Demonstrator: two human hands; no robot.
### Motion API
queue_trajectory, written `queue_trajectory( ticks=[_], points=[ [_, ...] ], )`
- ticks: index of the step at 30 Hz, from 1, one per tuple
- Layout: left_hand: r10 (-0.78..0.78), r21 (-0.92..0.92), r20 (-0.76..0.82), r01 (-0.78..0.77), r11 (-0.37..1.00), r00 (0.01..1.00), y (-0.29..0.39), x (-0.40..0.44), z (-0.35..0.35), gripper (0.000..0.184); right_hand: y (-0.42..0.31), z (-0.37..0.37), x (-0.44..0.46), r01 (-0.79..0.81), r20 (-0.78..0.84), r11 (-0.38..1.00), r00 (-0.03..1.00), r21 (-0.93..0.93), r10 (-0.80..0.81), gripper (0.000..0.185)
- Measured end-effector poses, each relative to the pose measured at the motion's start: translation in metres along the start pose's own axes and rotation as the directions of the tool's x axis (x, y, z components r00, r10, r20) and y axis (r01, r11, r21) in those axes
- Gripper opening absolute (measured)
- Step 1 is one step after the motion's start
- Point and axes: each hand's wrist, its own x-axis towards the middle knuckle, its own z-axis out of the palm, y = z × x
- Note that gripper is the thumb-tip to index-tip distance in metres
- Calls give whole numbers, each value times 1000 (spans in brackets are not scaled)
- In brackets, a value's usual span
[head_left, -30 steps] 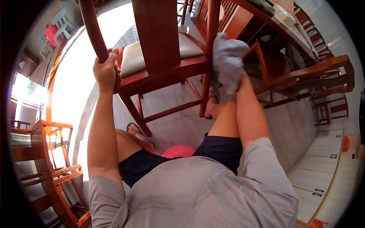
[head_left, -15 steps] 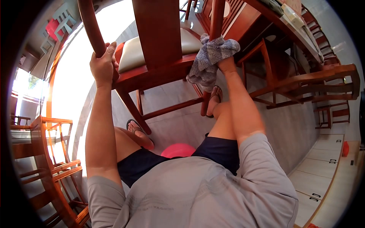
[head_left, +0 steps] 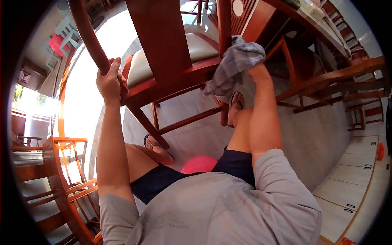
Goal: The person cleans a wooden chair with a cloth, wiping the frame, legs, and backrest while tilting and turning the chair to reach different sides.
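Observation:
A reddish-brown wooden chair point(head_left: 163, 45) with a pale padded seat point(head_left: 200, 48) stands in front of me, its back toward me. My left hand point(head_left: 109, 83) is wrapped round the left back post, near seat height. In my right hand point(head_left: 258, 72) is a bunched grey cloth point(head_left: 237, 61), draped beside the right back post and the corner of the seat. The cloth covers most of my right fingers and part of that post.
A pink round object point(head_left: 199, 164) lies between my legs. Another wooden chair point(head_left: 326, 87) and a table point(head_left: 326, 34) are at right; a wooden chair point(head_left: 61, 179) stands at left. White cabinets point(head_left: 347, 183) line the lower right. Sunlight falls on the floor at left.
The cloth and my right hand have shifted slightly right, away from the back post. My left hand keeps its hold on the chair. The view has turned a little.

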Motion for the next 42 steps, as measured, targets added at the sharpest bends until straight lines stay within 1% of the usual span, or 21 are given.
queue_trajectory(
  ticks=[2, 3, 4, 5, 7, 8, 9, 12, 14, 15, 18, 19, 22, 25, 28, 31, 34, 35, 38, 41, 42],
  points=[
    [11, 7, -5, -11, 1000, 1000, 1, 0, 1, 39, -2, -4, 0, -62, -138, 982, 987, 176, 87, 39],
    [15, 2, -3, -15, 1000, 1000, 0, 1, 0, 39, 9, -6, 7, 71, -182, 993, 979, -96, -88, 40],
    [19, -2, -2, -19, 1000, 1000, -3, 0, 0, 40, 20, -7, 14, 165, -220, 913, 940, -372, -260, 41],
    [23, -10, 2, -23, 1000, 1000, -4, 1, -1, 40, 20, -7, 15, 219, -188, 827, 914, -517, -360, 41],
    [29, -24, 15, -29, 999, 999, -6, 2, -2, 40, 47, -12, 30, 268, -1, 708, 935, -654, -355, 46],
    [31, -20, 9, -31, 999, 999, -6, 3, -2, 39, 19, 13, 15, 254, -45, 850, 950, -461, -309, 46],
    [34, -17, 6, -34, 999, 999, -6, 4, -1, 38, -13, 39, 0, 234, -89, 942, 961, -240, -262, 45],
    [29, -28, 15, -29, 999, 999, -10, 6, -1, 37, -2, 46, 21, 256, -38, 964, 967, 71, -254, 42],
    [25, -39, 20, -24, 999, 999, -12, 11, -2, 36, -4, 46, 28, 181, 7, 977, 983, 116, -183, 42],
    [22, -43, 23, -21, 999, 999, -14, 13, -3, 36, -32, 48, 18, 262, -21, 965, 965, -27, -262, 33],
    [24, -21, 6, -24, 999, 1000, -13, 13, 0, 36, -19, 57, 15, 439, -184, 854, 849, -278, -496, 29],
    [29, -11, -8, -29, 1000, 1000, -11, 13, 2, 36, -15, 64, 16, 428, -240, 805, 801, -411, -548, 25],
    [23, -12, 6, -23, 1000, 1000, -9, 12, 1, 36, -16, 69, 15, 406, -283, 870, 831, -280, -479, 23],
    [20, -44, 8, -20, 999, 1000, -11, 15, 1, 36, -30, 76, 11, 308, -331, 890, 846, -335, -417, 21],
    [34, -41, 12, -33, 999, 999, -11, 16, 2, 36, -27, 58, 22, 380, -170, 792, 845, -478, -508, 22],
    [37, -45, 29, -35, 998, 999, -14, 17, -1, 35, -15, 49, 30, 465, 6, 677, 827, -571, -562, 23],
    [29, -39, 36, -28, 999, 999, -14, 17, -1, 33, 2, 49, 30, 507, 35, 584, 773, -634, -633, 24],
    [29, -31, 31, -28, 999, 999, -12, 16, 0, 33, -1, 52, 30, 447, -21, 663, 820, -601, -571, 23],
    [26, -30, 24, -26, 999, 999, -9, 14, 3, 32, 9, 58, 34, 477, -62, 572, 730, -667, -681, 24],
    [34, -44, 28, -33, 998, 999, -11, 15, 2, 31, -34, 68, 17, 234, -202, 751, 875, -618, -439, 25],
    [42, -52, 27, -41, 998, 999, -11, 13, 2, 32, -44, 71, 12, 171, -221, 712, 879, -681, -423, 26]
  ],
)
